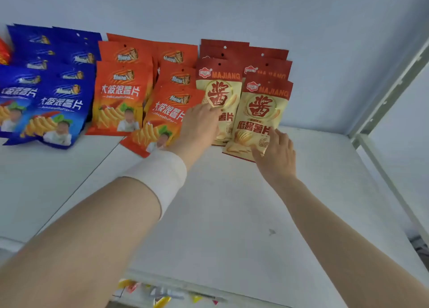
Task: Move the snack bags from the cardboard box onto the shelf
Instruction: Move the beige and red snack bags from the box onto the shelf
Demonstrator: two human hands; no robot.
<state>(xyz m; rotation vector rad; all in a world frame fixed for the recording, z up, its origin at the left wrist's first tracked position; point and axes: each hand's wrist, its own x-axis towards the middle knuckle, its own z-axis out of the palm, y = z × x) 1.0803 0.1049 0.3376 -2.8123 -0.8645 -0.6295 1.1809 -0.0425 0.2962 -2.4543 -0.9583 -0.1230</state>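
hands [201, 124] [277, 153] touch 2 cream snack bags [258, 109]

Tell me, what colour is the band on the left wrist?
White; the wristband shows best in the head view.

A plain pale blue-grey wall [255, 10] fills the background. A pale grey metal upright [392, 93] slants at right. Blurred yellow and red bits [162, 301] show at the bottom.
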